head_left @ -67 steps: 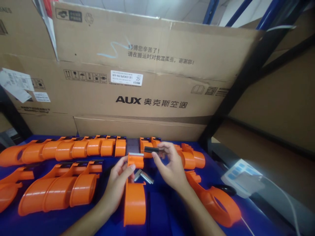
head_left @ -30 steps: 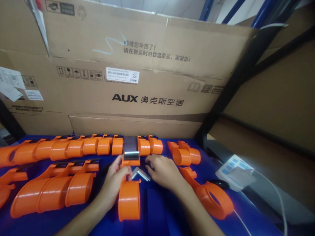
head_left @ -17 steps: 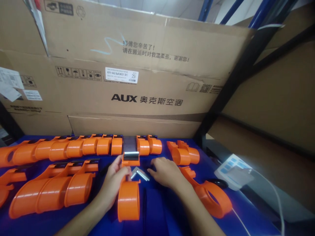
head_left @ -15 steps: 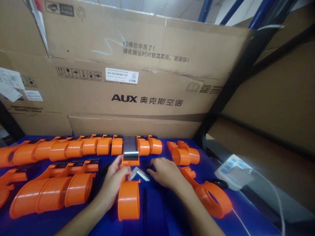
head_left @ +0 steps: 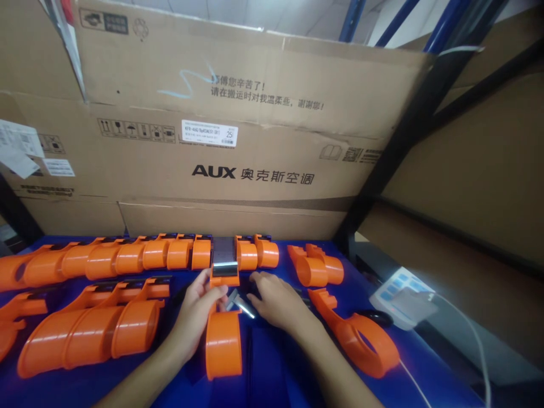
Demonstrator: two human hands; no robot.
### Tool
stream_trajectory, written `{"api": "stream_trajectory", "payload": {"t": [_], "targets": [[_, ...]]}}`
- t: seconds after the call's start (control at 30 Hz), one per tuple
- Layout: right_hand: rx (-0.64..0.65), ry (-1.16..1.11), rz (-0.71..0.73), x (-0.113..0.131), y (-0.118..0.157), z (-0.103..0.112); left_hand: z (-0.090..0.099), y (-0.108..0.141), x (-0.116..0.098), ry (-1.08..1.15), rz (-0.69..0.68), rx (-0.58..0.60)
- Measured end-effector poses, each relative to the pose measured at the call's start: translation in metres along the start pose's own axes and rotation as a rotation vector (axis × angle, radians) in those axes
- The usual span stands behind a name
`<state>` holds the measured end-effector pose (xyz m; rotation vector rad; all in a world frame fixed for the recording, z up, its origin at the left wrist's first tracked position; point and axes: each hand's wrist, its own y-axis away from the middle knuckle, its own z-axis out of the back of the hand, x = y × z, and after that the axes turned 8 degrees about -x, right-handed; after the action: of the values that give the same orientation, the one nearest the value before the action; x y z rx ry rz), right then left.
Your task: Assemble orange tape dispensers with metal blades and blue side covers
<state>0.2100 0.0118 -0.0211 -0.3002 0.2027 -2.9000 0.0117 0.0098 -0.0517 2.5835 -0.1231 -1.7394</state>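
- Hands first: your left hand [head_left: 199, 309] grips the neck of an orange tape dispenser [head_left: 223, 340], thumb and fingers closed around it just below its head.
- That dispenser stands on the blue table [head_left: 272, 368] right in front of you, with a dark serrated blade [head_left: 225, 268] seated on its top end.
- Your right hand [head_left: 274, 300] lies palm down on the table just right of the dispenser, fingers curled; you cannot tell whether they pinch anything.
- Loose metal blades [head_left: 240, 303] lie between your two hands, touching the right fingertips.
- Rows of orange dispensers [head_left: 127, 255] line the left side; another orange dispenser frame [head_left: 361, 340] lies to your right.
- Behind stands a large cardboard box [head_left: 255, 141].
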Motion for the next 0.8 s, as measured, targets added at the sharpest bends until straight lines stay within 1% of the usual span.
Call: {"api": "stream_trajectory", "payload": {"t": [0.1,0.3,0.53,0.8], "targets": [[0.008,0.031,-0.01,-0.0004,0.0,-0.0015,0.0006,-0.0008,0.0017,-0.003,0.008,-0.01],[0.001,0.048,0.009,-0.0008,-0.0006,-0.0035,0.0018,-0.003,0.0043,0.006,0.004,0.007],[-0.01,0.002,0.003,-0.0024,-0.0024,-0.0044,0.0007,-0.0022,0.0027,0.027,0.008,-0.002],[-0.027,-0.065,-0.024,-0.0008,-0.0006,-0.0042,0.0009,-0.0013,0.0035,0.021,-0.006,0.02]]}}
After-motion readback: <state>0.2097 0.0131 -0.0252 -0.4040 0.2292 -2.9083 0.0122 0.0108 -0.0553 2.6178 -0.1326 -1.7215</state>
